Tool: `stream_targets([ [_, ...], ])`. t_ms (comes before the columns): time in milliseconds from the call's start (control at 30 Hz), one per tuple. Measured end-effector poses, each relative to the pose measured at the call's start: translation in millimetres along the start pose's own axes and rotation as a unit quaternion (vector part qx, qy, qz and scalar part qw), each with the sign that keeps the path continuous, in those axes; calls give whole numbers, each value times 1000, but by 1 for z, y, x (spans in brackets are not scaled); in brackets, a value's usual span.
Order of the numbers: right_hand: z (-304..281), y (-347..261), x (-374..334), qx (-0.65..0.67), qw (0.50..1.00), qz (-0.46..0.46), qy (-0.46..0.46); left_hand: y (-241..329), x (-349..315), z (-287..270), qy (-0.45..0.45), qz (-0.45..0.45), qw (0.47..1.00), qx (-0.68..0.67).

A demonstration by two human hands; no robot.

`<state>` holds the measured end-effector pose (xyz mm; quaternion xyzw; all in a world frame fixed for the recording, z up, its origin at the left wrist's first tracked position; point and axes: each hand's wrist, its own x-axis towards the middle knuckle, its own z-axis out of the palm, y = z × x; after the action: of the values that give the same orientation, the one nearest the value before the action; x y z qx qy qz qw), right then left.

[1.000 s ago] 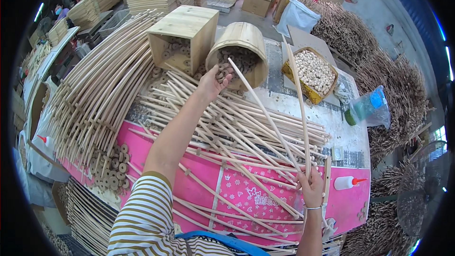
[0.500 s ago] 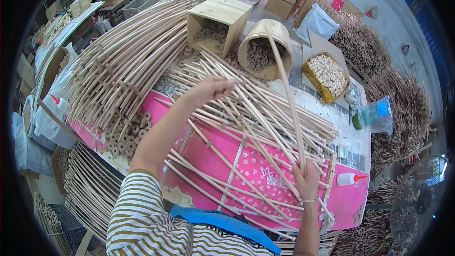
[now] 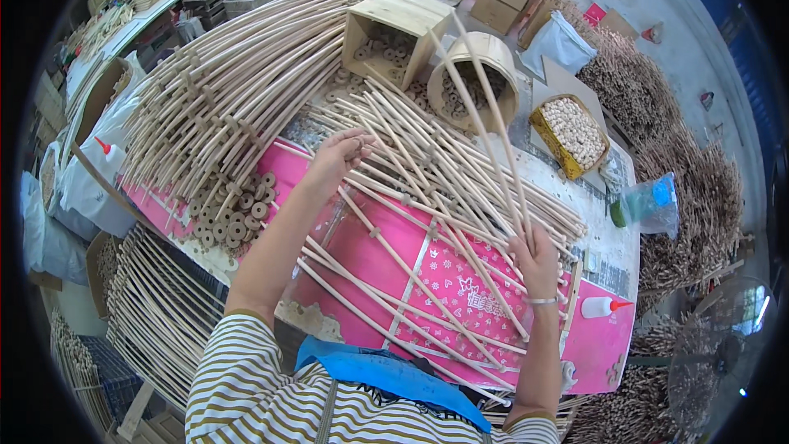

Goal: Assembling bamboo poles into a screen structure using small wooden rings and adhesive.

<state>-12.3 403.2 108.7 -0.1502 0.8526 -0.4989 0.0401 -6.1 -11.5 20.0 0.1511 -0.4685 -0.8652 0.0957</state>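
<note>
Retreating (vs. prev.): L hand (image 3: pixel 337 158)

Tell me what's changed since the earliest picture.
The left hand has drawn back from the round wooden tub toward the person, fingers curled; whether it holds anything is unclear. The two long rods have their upper ends closer together. The right hand still grips them; tub and white bottle stay put.

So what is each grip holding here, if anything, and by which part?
The right grip holds two wooden rods toward the ends nearest the person. The left grip is curled; whether it holds anything cannot be told.
</note>
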Motion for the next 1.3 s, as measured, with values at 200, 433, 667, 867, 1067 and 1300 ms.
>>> stream_targets([
  [200,18,9,-47,51,996,57,-39,0,4,-14,32,18,999,-29],
  [433,25,21,-78,-39,995,41,-86,-7,6,-14,79,34,996,-15],
  [667,35,30,-79,-88,993,32,-69,-9,-1,-5,48,43,998,12],
  [867,39,33,-78,-78,994,53,-63,-12,-7,0,15,60,998,25],
  [1067,47,26,-69,-138,990,-35,-16,-9,-16,16,-5,64,995,70],
  [1300,57,-1,20,-167,977,-110,76,-51,-51,116,-163,-14,984,75],
])
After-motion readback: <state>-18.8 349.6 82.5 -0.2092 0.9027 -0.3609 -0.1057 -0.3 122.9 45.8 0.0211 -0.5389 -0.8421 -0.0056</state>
